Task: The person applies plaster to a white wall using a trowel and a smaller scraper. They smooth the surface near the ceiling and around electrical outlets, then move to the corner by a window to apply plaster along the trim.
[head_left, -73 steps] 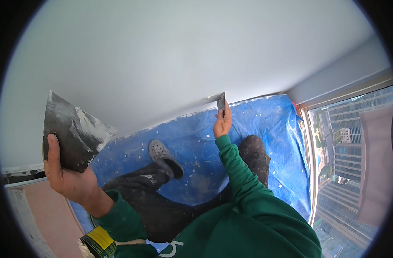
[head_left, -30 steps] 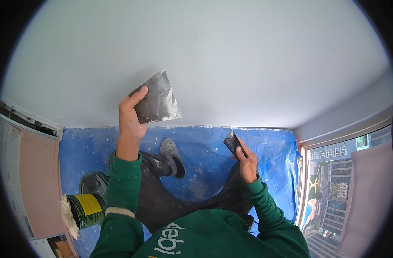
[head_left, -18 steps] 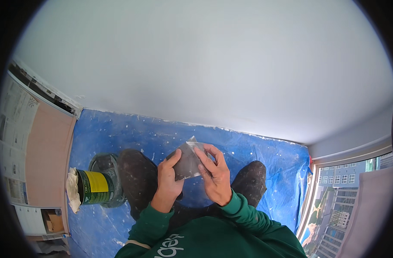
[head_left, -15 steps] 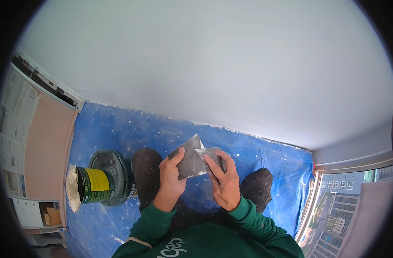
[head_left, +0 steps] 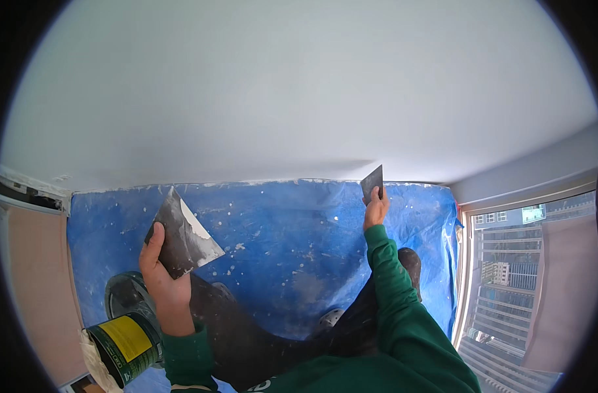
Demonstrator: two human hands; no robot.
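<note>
My left hand [head_left: 168, 288] grips a wide grey putty spreader [head_left: 181, 239] by one edge, thumb across its face. White putty coats the spreader's right edge and corner. Further off to the right, my right hand [head_left: 376, 211] is closed round a smaller dark grey putty spreader [head_left: 372, 183], held tilted with a corner pointing up. This smaller spreader overlaps the foot of the pale wall [head_left: 299, 92]; whether it touches the wall I cannot tell. A dark shadow lies on the wall to its left.
Blue sheeting [head_left: 279, 242], spotted with white, covers the floor up to the wall. At lower left stands a dark green bucket [head_left: 119, 295] beside a dark green can with a yellow label [head_left: 125, 337]. A window [head_left: 508, 262] lines the right side, and a pinkish panel [head_left: 40, 281] the left.
My hands have parted: the right moved forward and right toward the wall with the small spreader, the left moved left with the wide one. The two spreaders no longer touch. My view has shifted.
</note>
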